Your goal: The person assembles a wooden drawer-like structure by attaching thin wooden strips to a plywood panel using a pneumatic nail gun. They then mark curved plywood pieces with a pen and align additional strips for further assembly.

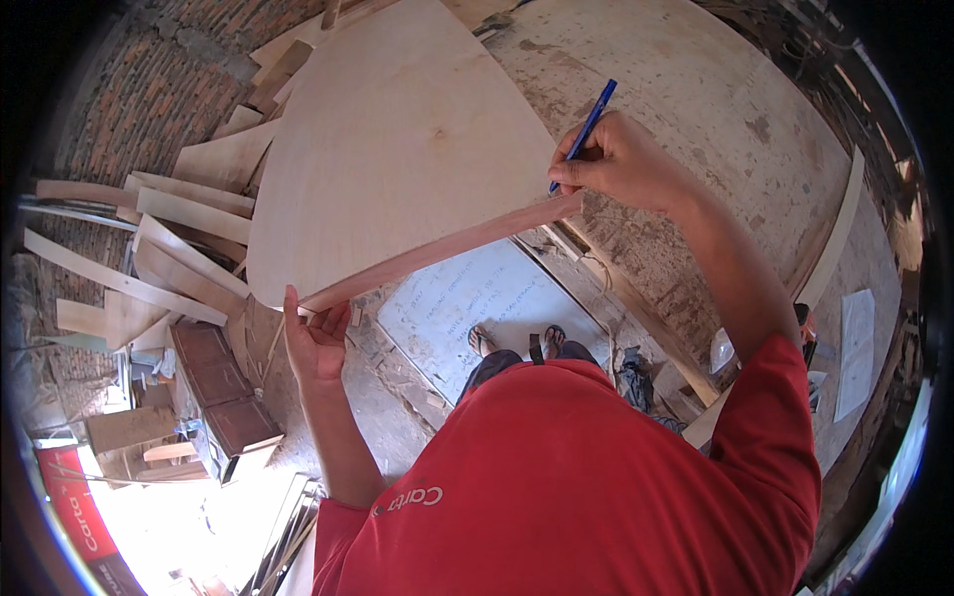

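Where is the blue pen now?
In the head view, the blue pen is right of centre, in the right hand, its tip at the near right corner of the wooden panel.

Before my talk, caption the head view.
Right hand holding a slim blue pen over a pale, flat wooden panel; left hand at its left corner.

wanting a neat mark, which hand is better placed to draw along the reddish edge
Probably the right hand: it grips the blue pen, point down near the reddish edge's right end. The left hand, without a pen at the other end, seems better for steadying the pale panel.
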Demonstrator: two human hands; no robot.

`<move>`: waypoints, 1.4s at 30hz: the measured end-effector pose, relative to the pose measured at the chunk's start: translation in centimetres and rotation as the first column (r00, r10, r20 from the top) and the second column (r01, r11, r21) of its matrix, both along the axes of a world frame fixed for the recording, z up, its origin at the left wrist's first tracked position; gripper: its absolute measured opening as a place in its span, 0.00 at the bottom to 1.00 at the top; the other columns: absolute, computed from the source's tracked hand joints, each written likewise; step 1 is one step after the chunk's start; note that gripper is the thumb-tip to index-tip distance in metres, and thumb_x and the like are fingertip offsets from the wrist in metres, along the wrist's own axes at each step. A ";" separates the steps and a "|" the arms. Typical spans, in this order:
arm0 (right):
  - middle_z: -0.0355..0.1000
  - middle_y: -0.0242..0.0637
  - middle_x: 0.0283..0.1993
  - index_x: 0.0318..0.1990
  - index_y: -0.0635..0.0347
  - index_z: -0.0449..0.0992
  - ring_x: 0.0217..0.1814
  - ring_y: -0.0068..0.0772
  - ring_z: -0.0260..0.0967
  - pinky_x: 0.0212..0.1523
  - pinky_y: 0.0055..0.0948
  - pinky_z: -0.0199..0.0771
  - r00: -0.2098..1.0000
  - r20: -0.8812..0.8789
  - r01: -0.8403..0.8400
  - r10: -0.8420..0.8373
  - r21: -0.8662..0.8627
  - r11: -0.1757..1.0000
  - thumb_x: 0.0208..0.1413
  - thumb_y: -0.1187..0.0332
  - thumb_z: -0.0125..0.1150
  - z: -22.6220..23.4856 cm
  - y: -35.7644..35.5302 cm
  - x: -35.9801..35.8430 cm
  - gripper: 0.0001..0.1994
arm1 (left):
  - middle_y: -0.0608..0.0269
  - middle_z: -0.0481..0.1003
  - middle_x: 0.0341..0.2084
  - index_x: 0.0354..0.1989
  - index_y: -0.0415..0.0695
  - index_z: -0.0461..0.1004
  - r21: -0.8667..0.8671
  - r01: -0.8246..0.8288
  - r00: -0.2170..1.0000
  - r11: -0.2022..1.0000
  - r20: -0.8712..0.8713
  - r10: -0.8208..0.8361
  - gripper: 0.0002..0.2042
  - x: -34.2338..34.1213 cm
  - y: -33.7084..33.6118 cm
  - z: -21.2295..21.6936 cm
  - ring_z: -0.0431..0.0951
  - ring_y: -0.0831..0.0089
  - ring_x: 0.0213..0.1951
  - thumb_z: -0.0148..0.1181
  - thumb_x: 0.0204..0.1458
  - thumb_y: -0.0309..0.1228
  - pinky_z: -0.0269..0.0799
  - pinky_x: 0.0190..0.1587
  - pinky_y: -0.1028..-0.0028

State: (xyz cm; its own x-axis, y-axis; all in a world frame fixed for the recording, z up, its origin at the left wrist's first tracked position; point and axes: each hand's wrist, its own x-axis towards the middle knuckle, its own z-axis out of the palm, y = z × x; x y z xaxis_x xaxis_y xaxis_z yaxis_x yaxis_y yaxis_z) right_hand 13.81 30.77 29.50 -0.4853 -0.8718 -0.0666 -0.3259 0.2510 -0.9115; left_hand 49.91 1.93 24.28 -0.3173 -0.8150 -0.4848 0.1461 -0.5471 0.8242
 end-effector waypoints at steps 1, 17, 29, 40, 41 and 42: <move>0.80 0.34 0.30 0.36 0.68 0.82 0.33 0.22 0.78 0.39 0.25 0.76 1.000 -0.006 0.007 -0.007 0.015 1.000 0.58 0.72 0.69 0.1 0.0 0.1 0.07 | 0.50 0.78 0.42 0.54 0.42 0.70 0.002 -0.009 1.000 1.000 0.005 0.009 0.31 0.1 -0.1 -0.4 0.85 0.57 0.39 0.70 0.54 0.53 0.83 0.47 0.61; 0.74 0.34 0.51 0.51 0.51 0.73 0.53 0.37 0.72 0.52 0.43 0.72 0.060 0.879 0.715 -0.473 0.292 0.635 0.69 0.52 0.50 -24.8 9.3 13.1 0.15 | 0.40 0.78 0.45 0.57 0.33 0.69 0.391 0.222 0.957 0.893 -0.261 -0.124 0.27 -1.6 7.6 -12.4 0.81 0.48 0.51 0.62 0.59 0.45 0.77 0.58 0.53; 0.60 0.45 0.71 0.73 0.53 0.56 0.73 0.47 0.60 0.67 0.60 0.64 -0.072 0.931 0.673 -0.359 0.311 0.671 0.65 0.37 0.54 -23.3 -2.8 16.8 0.39 | 0.61 0.76 0.55 0.61 0.49 0.72 0.490 0.710 0.694 0.506 -0.369 -0.618 0.24 -1.8 9.9 -21.6 0.71 0.66 0.59 0.69 0.58 0.41 0.67 0.63 0.57; 0.74 0.38 0.55 0.60 0.55 0.71 0.59 0.44 0.72 0.58 0.54 0.70 -0.137 0.737 0.897 -0.662 0.376 0.234 0.60 0.36 0.62 -26.4 0.4 14.0 0.34 | 0.45 0.70 0.64 0.76 0.46 0.50 0.527 0.619 0.681 0.583 0.010 -0.732 0.45 1.2 -10.2 -24.9 0.71 0.50 0.64 0.61 0.58 0.60 0.67 0.63 0.48; 0.75 0.37 0.53 0.59 0.55 0.72 0.56 0.44 0.74 0.56 0.53 0.71 -0.162 0.706 0.912 -0.690 0.374 0.169 0.60 0.37 0.63 -26.4 1.0 13.4 0.33 | 0.46 0.70 0.64 0.77 0.46 0.49 0.517 0.615 0.693 0.595 0.006 -0.721 0.48 -0.6 -11.5 -25.2 0.71 0.50 0.64 0.61 0.57 0.62 0.67 0.63 0.47; 0.76 0.36 0.51 0.57 0.56 0.73 0.53 0.43 0.75 0.53 0.52 0.72 -0.185 0.676 0.922 -0.714 0.371 0.112 0.60 0.38 0.63 -26.5 1.5 12.8 0.32 | 0.45 0.67 0.65 0.78 0.46 0.46 0.491 0.614 0.706 0.618 0.007 -0.708 0.51 -2.1 -13.1 -25.8 0.69 0.49 0.65 0.62 0.55 0.64 0.66 0.64 0.45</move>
